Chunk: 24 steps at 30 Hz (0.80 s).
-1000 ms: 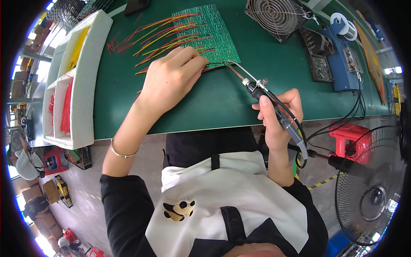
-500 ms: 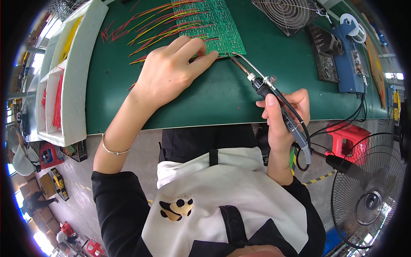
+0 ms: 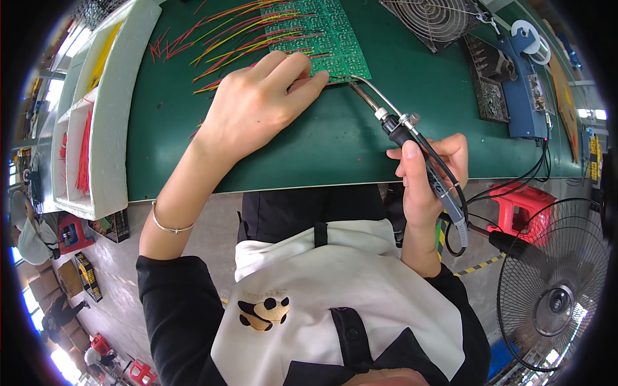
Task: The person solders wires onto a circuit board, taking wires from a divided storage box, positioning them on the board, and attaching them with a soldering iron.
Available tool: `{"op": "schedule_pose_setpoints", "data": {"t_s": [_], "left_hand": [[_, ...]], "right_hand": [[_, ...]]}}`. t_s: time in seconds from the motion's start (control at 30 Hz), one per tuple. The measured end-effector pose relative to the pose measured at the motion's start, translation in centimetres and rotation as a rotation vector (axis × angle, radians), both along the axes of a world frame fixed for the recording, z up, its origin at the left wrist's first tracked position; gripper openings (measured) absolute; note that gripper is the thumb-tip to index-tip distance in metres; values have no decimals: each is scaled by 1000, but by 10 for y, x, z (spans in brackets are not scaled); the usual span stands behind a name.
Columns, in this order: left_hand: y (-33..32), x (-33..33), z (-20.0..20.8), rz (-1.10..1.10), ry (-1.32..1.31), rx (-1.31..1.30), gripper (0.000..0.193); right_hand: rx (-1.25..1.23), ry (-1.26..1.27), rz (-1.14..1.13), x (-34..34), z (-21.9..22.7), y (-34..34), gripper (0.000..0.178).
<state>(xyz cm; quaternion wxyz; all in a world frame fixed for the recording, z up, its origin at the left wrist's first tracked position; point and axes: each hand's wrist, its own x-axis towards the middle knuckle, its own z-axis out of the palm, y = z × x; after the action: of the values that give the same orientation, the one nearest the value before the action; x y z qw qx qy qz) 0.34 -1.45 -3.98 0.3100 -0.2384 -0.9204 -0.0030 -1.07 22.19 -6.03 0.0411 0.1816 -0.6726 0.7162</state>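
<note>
A green circuit board panel (image 3: 338, 42) lies at the far middle of the bench, with rows of red and yellow wires (image 3: 222, 45) running leftward off it. My left hand (image 3: 257, 106) rests at the panel's near edge, thumb and forefinger pinched on a thin wire whose end is mostly covered by the fingertips. In my right hand (image 3: 428, 170) is a soldering iron (image 3: 400, 133), gripped like a pen. A thin curved metal feed tube (image 3: 380, 96) is clamped along it. The iron's tip and the tube's end meet at the panel's near edge, just right of my left fingertips.
A white divided box (image 3: 106, 154) with red and yellow wires stands at the left. A square fan (image 3: 434, 19), a blue soldering station (image 3: 524, 96) and a solder reel (image 3: 526, 35) sit at the far right. A caged fan (image 3: 553, 302) and red stool (image 3: 518, 209) are nearer right.
The soldering iron and my right hand have shifted very slightly to the right. My left hand keeps its pinch in almost the same spot.
</note>
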Motion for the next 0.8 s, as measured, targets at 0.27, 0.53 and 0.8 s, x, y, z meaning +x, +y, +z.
{"op": "schedule_pose_setpoints", "data": {"t_s": [0.27,0.53,0.8], "left_hand": [[4,0,-2,35,71,-83,36],[5,1,-1,65,78,-106,36],[8,4,2,98,84,-117,40]], "right_hand": [[-21,37,27,0,-1,0,28],[-44,25,43,0,0,-1,26],[-70,31,70,0,-2,-1,26]]}}
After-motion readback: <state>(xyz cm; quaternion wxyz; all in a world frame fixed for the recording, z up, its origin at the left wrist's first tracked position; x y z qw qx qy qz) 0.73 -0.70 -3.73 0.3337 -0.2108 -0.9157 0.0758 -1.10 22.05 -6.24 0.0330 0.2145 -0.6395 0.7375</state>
